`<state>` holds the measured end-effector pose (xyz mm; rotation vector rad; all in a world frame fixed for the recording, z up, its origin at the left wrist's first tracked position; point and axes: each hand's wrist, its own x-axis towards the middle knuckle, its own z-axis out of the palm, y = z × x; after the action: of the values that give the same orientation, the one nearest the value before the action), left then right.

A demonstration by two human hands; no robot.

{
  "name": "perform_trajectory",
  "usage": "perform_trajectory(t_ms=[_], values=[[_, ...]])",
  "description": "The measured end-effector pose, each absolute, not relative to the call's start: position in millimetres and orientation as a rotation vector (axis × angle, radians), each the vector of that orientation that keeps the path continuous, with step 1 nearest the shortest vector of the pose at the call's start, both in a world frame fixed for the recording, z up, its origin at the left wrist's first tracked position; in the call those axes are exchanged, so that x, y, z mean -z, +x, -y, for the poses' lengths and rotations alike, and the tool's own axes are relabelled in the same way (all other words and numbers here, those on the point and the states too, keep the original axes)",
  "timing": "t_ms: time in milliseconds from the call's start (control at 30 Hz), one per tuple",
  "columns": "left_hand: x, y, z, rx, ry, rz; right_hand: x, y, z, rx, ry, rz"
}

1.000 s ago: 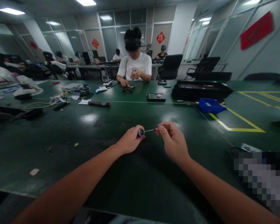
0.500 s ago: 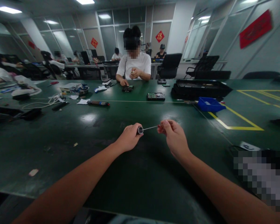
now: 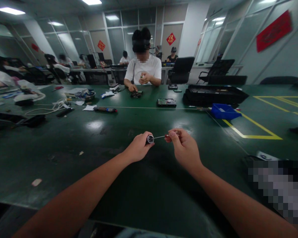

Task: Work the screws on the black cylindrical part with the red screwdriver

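In the head view, my left hand is closed around a small dark cylinder with a silvery ring at its end, which faces the camera. Most of its body is hidden by my fingers. Pinched in the fingers of my right hand is a screwdriver with a thin metal shaft and a partly hidden red handle. Its shaft points left, and the tip reaches the cylinder's ringed end. Whether the tip sits inside or only touches it, I cannot tell. Both hands are above the green table.
Across the table a person handles a small dark device. A circuit-board drive, a black tray and a blue bin lie ahead. A pen-like tool and a white cable lie to the left.
My right hand has shifted slightly left, bringing the red handle nearer the cylinder, and more of the handle shows. My left hand has barely moved.
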<state>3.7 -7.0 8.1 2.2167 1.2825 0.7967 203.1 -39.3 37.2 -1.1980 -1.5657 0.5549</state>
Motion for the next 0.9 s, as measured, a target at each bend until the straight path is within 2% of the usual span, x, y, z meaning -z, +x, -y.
perform_trajectory(t_ms=[233,433,900], values=[[-6.8,4.7,7.3,-0.756,2.230,-1.278,-43.1,204.3,47.7,-0.127,-1.319,1.788],[-6.8,5.4,7.6,-0.749,2.235,-1.281,-40.1,204.4,47.6,0.033,-1.309,1.839],[-5.2,4.8,6.1,-0.783,2.230,-1.258,-46.1,205.3,49.3,-0.238,-1.110,1.986]])
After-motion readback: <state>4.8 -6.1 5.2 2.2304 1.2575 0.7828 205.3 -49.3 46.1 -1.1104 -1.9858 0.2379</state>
